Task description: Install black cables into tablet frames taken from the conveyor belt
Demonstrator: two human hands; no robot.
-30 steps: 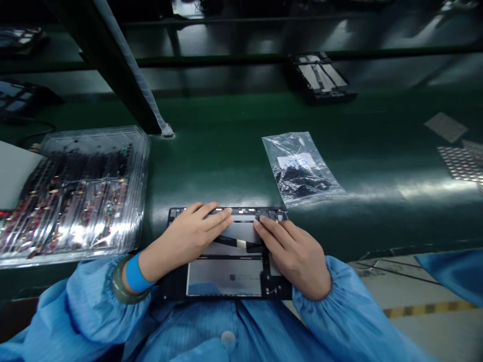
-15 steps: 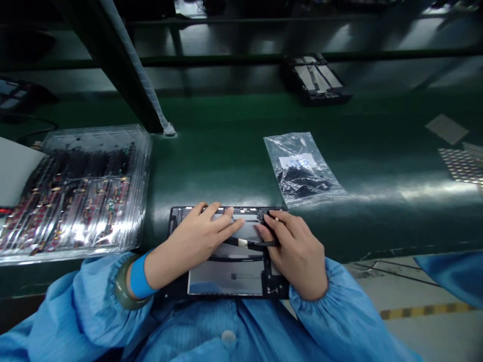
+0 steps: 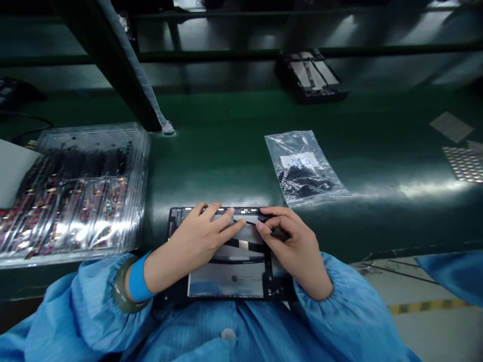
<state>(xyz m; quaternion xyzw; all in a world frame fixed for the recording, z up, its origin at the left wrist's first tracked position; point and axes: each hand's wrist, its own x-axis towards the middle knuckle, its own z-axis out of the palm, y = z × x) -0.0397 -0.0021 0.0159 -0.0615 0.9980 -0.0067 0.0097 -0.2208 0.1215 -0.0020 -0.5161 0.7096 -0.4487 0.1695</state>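
Observation:
An opened tablet [image 3: 226, 279], with a black frame and silver inner panels, lies at the bench's near edge, close against my body. My left hand [image 3: 199, 234] rests over its upper left part, palm down with the fingers stretched out. At the upper right of the tablet, my right hand [image 3: 292, 239] pinches a thin black pointed tool [image 3: 279, 234] that looks like tweezers. The tip reaches left beside my left fingertips. Just beyond my right hand lies a clear plastic bag [image 3: 305, 176] of small black parts with a white label.
Stacked clear trays [image 3: 83, 201] of circuit boards stand on the left. A dark post [image 3: 124, 65] rises behind them. Further back sits a stack of black tablet housings [image 3: 311, 78]. At the right are a sheet of small round pieces [image 3: 466, 163] and a flat grey sheet [image 3: 452, 126].
My right hand has shifted slightly right and its grip has changed; the dark tool's tip now points left between the hands. My left hand stays in place on the tablet.

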